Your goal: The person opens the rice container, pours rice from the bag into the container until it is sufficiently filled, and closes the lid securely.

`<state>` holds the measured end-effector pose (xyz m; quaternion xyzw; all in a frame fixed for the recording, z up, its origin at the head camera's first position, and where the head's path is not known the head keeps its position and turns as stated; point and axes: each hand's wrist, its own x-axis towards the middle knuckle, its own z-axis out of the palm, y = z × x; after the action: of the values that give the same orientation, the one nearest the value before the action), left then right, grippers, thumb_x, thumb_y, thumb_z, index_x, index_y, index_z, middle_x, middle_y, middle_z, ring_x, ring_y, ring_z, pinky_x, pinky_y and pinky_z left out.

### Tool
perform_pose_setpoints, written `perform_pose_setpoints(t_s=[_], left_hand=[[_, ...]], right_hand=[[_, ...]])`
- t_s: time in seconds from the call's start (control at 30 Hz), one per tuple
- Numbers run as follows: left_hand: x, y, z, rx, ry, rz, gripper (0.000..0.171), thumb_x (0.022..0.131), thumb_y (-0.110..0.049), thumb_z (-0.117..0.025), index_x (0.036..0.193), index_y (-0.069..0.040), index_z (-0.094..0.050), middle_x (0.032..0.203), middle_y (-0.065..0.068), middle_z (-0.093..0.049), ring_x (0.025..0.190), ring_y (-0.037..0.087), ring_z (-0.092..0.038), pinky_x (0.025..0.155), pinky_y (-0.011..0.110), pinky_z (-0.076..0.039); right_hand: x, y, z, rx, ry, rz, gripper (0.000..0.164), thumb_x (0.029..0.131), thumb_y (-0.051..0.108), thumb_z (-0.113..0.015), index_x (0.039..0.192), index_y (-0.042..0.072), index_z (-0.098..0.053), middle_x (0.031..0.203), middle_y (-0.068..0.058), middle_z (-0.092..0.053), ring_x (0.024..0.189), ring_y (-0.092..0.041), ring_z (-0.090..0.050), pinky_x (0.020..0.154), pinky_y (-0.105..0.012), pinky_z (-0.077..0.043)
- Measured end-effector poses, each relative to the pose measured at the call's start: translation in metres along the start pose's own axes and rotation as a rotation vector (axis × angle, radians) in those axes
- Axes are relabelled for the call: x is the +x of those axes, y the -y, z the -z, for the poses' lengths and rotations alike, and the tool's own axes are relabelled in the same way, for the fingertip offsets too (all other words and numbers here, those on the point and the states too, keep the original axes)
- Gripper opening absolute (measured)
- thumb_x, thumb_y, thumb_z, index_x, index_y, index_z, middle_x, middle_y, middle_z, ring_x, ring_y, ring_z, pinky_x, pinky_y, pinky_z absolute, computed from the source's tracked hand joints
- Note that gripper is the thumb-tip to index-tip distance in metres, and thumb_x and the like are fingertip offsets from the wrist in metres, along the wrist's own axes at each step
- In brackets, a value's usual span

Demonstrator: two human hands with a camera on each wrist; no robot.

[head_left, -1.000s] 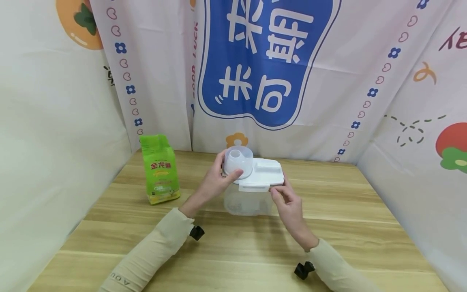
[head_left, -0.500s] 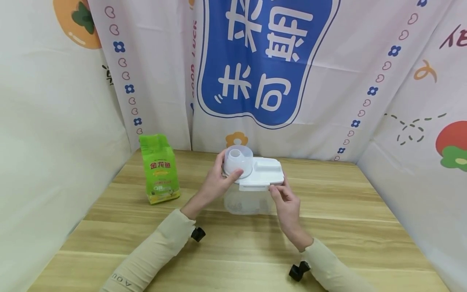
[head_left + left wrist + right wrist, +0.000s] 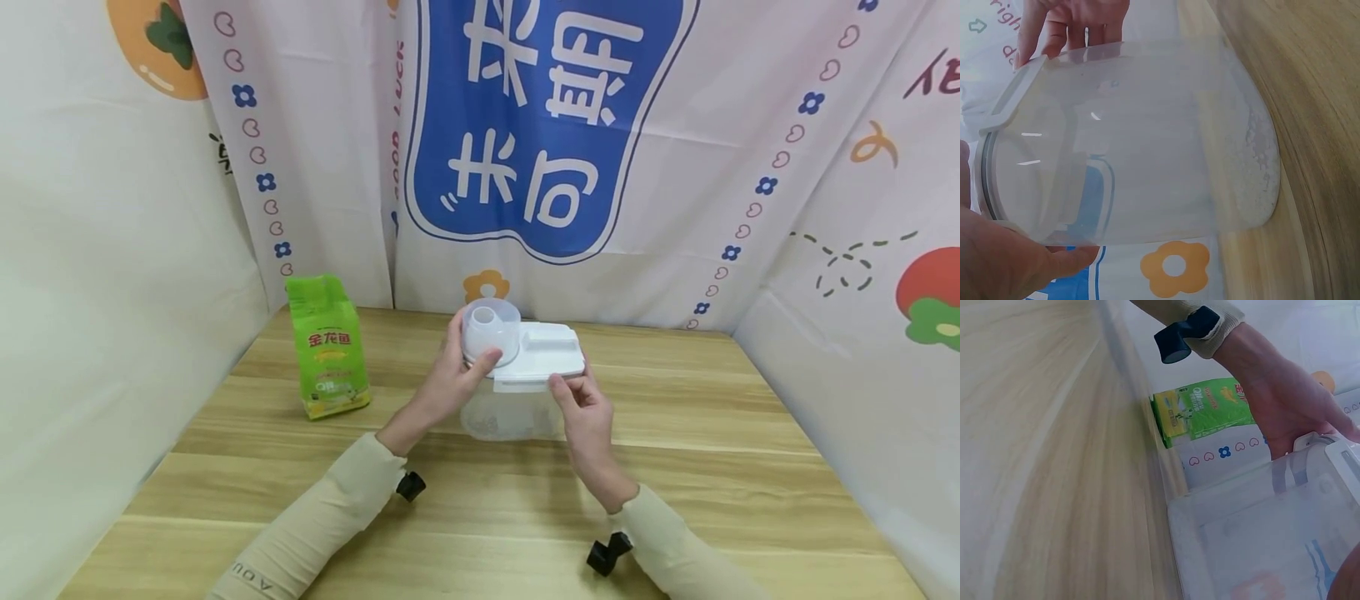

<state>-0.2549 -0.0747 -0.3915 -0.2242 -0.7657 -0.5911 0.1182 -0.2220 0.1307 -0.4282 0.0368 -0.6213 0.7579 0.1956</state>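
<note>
A clear storage container stands upright on the table under a white lid. On the lid's left end sits a translucent measuring cup. My left hand grips the lid's left end, its thumb at the foot of the cup and its fingers round the far side. With the thumb on the right end of the front latch and curled fingers at the lid's right edge, my right hand holds that corner. Small pale grains show low in the container in the left wrist view.
A green bag with Chinese print stands upright on the left of the wooden table. Right behind the container hangs a printed cloth, and more cloth closes off both sides.
My right hand has shifted slightly left and up, and its thumb has slid from below the latch's right end onto it. The left hand, the container and the green bag stay nearly still.
</note>
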Motion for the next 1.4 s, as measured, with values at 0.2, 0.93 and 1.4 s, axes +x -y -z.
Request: perform_pose_setpoints(t_s=[0.2, 0.93, 1.4], left_hand=[[-0.0007, 0.0002, -0.0011, 0.006, 0.005, -0.004, 0.079, 0.097, -0.032, -0.06, 0.156, -0.018, -0.01, 0.148, 0.011, -0.038, 0.132, 0.028, -0.044, 0.111, 0.048, -0.041], [-0.001, 0.0033, -0.0034, 0.023, -0.021, -0.043, 0.078, 0.098, -0.029, -0.06, 0.156, -0.016, -0.01, 0.146, 0.014, -0.038, 0.129, 0.03, -0.046, 0.107, 0.048, -0.044], [-0.0024, 0.0031, -0.0053, 0.028, -0.031, -0.036, 0.079, 0.097, -0.03, -0.061, 0.156, -0.016, -0.01, 0.147, 0.015, -0.037, 0.128, 0.031, -0.046, 0.105, 0.048, -0.046]], right_hand=[[-0.001, 0.0015, 0.0001, -0.014, 0.023, -0.013, 0.023, 0.092, 0.014, -0.069, 0.077, -0.002, -0.059, 0.159, -0.013, -0.031, 0.147, -0.027, -0.03, 0.097, -0.009, -0.045], [-0.0018, 0.0022, -0.0005, -0.052, 0.053, 0.025, 0.027, 0.094, 0.012, -0.065, 0.082, -0.009, -0.055, 0.16, -0.014, -0.028, 0.15, -0.024, -0.025, 0.102, -0.008, -0.04], [-0.0028, 0.0033, 0.0005, -0.078, 0.048, 0.02, 0.027, 0.095, 0.013, -0.065, 0.08, -0.008, -0.056, 0.159, -0.016, -0.029, 0.15, -0.025, -0.024, 0.101, -0.008, -0.04]])
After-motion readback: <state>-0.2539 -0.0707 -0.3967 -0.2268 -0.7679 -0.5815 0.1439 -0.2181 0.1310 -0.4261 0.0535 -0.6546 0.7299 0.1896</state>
